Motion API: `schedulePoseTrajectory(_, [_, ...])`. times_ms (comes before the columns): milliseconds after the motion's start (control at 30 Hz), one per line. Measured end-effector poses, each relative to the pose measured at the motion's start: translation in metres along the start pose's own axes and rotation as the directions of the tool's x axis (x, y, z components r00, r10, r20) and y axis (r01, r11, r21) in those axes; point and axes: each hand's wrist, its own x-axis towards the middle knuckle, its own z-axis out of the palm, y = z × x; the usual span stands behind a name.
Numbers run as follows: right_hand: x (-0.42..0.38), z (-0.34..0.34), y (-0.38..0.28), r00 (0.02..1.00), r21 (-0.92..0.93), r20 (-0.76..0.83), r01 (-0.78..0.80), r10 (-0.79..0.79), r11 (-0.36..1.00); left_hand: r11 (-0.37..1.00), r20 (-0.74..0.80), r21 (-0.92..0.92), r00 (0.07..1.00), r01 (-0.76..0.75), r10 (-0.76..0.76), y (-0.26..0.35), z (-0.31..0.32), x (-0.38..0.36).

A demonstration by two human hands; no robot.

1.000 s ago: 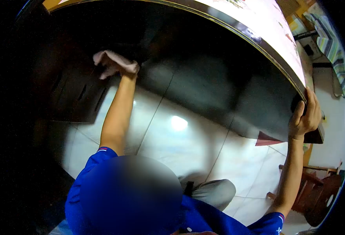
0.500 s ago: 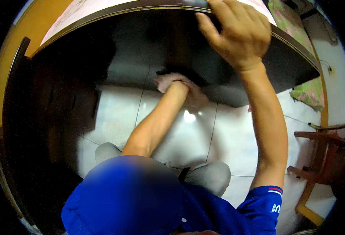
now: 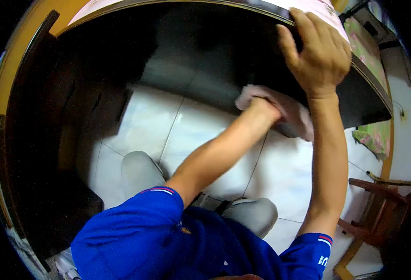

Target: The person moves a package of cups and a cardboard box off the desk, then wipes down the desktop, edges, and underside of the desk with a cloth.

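My left hand (image 3: pixel 272 110) presses a pale pink cloth (image 3: pixel 297 113) against the lower part of a dark panel (image 3: pixel 205 46); the cloth hides most of its fingers. Up at the right, my right hand (image 3: pixel 321 53) grips the panel's top edge (image 3: pixel 243 5), with its fingers over the rim and the thumb apart on the near side.
White floor tiles (image 3: pixel 196 135) lie below the panel, between my grey-clad knees (image 3: pixel 140 172). Dark wooden furniture (image 3: pixel 42 116) stands at the left. At the right are a reddish wooden stool (image 3: pixel 378 196) and green flowered fabric (image 3: pixel 372 140).
My left hand and the cloth have moved right along the panel. The view has shifted; my right hand still sits at the top edge. My left sleeve now shows.
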Motion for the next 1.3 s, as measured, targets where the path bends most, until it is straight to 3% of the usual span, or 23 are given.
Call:
schedulePoseTrajectory(33, [0.005, 0.008, 0.003, 1.0, -0.003, 0.017, 0.003, -0.003, 1.0, 0.951, -0.076, -0.31, 0.997, -0.004, -0.02, 0.025, 0.009, -0.015])
schedulePoseTrajectory(67, [0.008, 0.007, 0.004, 1.0, 0.019, 0.028, 0.001, -0.001, 1.0, 0.84, -0.092, -0.532, 0.994, -0.102, 0.062, 0.05, 0.018, -0.032])
schedulePoseTrajectory(100, [0.005, 0.012, 0.012, 0.999, 0.034, 0.038, -0.02, 0.019, 0.999, 0.641, -0.122, -0.74, 0.978, -0.204, 0.17, 0.078, 0.025, -0.049])
schedulePoseTrajectory(133, [0.007, 0.012, 0.017, 1.0, 0.013, 0.017, 0.002, -0.003, 1.0, 0.206, -0.06, -0.968, 0.924, -0.147, 0.377, 0.1, 0.032, -0.064])
schedulePoseTrajectory(167, [0.011, 0.011, 0.019, 1.0, -0.006, 0.001, 0.026, -0.026, 1.0, -0.254, -0.112, -0.966, 0.817, 0.044, 0.565, 0.128, 0.037, -0.081])
schedulePoseTrajectory(200, [0.011, 0.01, 0.023, 1.0, -0.001, 0.021, 0.021, -0.021, 1.0, -0.426, -0.088, -0.846, 0.704, 0.321, 0.705, 0.163, 0.037, -0.1])
schedulePoseTrajectory(233, [0.011, 0.009, 0.026, 0.999, 0.0, 0.039, 0.018, -0.018, 1.0, -0.427, -0.039, -0.721, 0.583, 0.546, 0.812, 0.198, 0.036, -0.118])
schedulePoseTrajectory(300, [0.024, 0.012, 0.031, 0.998, -0.001, 0.062, 0.016, -0.016, 1.0, -0.302, 0.039, -0.568, 0.391, 0.766, 0.92, 0.269, 0.041, -0.143])
schedulePoseTrajectory(400, [0.034, 0.015, 0.04, 0.996, 0.082, 0.082, 0.01, -0.017, 0.997, -0.182, 0.038, -0.533, 0.239, 0.826, 0.97, 0.316, 0.049, -0.15])
schedulePoseTrajectory(467, [0.041, 0.021, 0.045, 0.993, 0.076, 0.121, 0.004, -0.013, 0.997, -0.152, 0.014, -0.594, 0.2, 0.79, 0.98, 0.316, 0.054, -0.132])
schedulePoseTrajectory(533, [0.052, 0.022, 0.054, 0.995, 0.099, 0.091, 0.041, -0.051, 0.994, -0.176, -0.005, -0.633, 0.223, 0.753, 0.975, 0.293, 0.056, -0.115])
schedulePoseTrajectory(567, [0.057, 0.023, 0.052, 0.994, 0.126, 0.093, 0.047, -0.059, 0.991, -0.227, 0.0, -0.553, 0.273, 0.802, 0.962, 0.277, 0.05, -0.105])
schedulePoseTrajectory(633, [0.059, 0.022, 0.045, 0.993, 0.165, 0.116, -0.004, -0.015, 0.986, -0.485, 0.0, -0.258, 0.502, 0.836, 0.865, 0.236, 0.025, -0.086])
schedulePoseTrajectory(733, [0.05, 0.016, 0.04, 0.987, 0.096, 0.15, 0.037, -0.051, 0.995, -0.81, 0.163, 0.069, 0.794, 0.583, 0.585, 0.183, -0.019, -0.065])
schedulePoseTrajectory(800, [0.052, 0.016, 0.04, 0.985, 0.084, 0.15, 0.072, -0.084, 0.994, -0.897, 0.289, 0.067, 0.852, 0.436, 0.436, 0.182, -0.039, -0.067])
schedulePoseTrajectory(867, [0.052, 0.013, 0.036, 0.985, 0.113, 0.162, 0.043, -0.061, 0.993, -0.905, 0.332, 0.014, 0.852, 0.424, 0.404, 0.209, -0.049, -0.079])
schedulePoseTrajectory(967, [0.054, 0.008, 0.036, 0.983, 0.118, 0.18, 0.025, -0.046, 0.993, -0.828, 0.303, -0.067, 0.802, 0.557, 0.515, 0.284, -0.055, -0.112])
schedulePoseTrajectory(1033, [0.053, 0.004, 0.037, 0.98, 0.11, 0.188, 0.042, -0.062, 0.993, -0.727, 0.249, -0.08, 0.719, 0.682, 0.648, 0.344, -0.06, -0.14])
schedulePoseTrajectory(1100, [0.053, 0.003, 0.034, 0.985, 0.187, 0.174, -0.051, 0.018, 0.981, -0.603, 0.175, -0.074, 0.606, 0.794, 0.776, 0.401, -0.064, -0.167])
schedulePoseTrajectory(1133, [0.057, 0.001, 0.033, 0.984, 0.156, 0.176, -0.006, -0.022, 0.988, -0.543, 0.137, -0.066, 0.547, 0.837, 0.826, 0.426, -0.065, -0.179])
schedulePoseTrajectory(1233, [0.066, 0.002, 0.034, 0.987, 0.148, 0.152, 0.03, -0.052, 0.988, -0.409, 0.023, -0.044, 0.41, 0.912, 0.912, 0.479, -0.067, -0.203])
schedulePoseTrajectory(1300, [0.074, 0.001, 0.026, 0.985, 0.148, 0.169, -0.002, -0.024, 0.989, -0.371, -0.035, -0.051, 0.37, 0.927, 0.928, 0.493, -0.068, -0.204])
